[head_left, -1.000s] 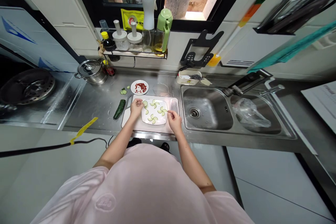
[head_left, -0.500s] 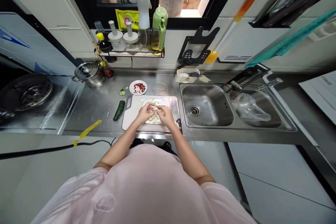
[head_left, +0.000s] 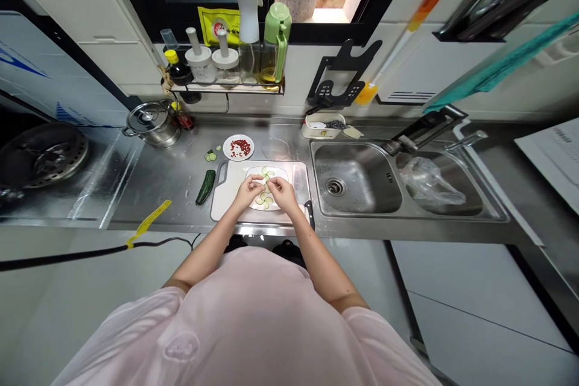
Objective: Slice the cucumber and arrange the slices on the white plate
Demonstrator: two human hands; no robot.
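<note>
Over a white plate (head_left: 257, 205) on the white cutting board (head_left: 223, 196), both hands are close together. My left hand (head_left: 248, 190) has its fingers pinched near the plate's middle; what it holds, if anything, is too small to make out. My right hand (head_left: 281, 192) is pinched too, its fingertips near the left ones, the contents hidden. Pale green cucumber slices (head_left: 265, 199) lie curved on the plate, some above and some below the fingers. A knife (head_left: 309, 214) rests at the board's right side. Left of the board lies a dark green cucumber piece (head_left: 205, 187).
Behind the board are a plate of red bits (head_left: 239, 148) and a few cucumber ends (head_left: 210, 156). A steel pot (head_left: 152, 125) stands at back left. The double sink (head_left: 357, 181) is at right, with a plastic bag (head_left: 432, 182) in it.
My right hand has shifted slightly left and up, with its fingers drawn in toward the left ones. More slices show at the plate's lower part. The whole view has moved a little.
</note>
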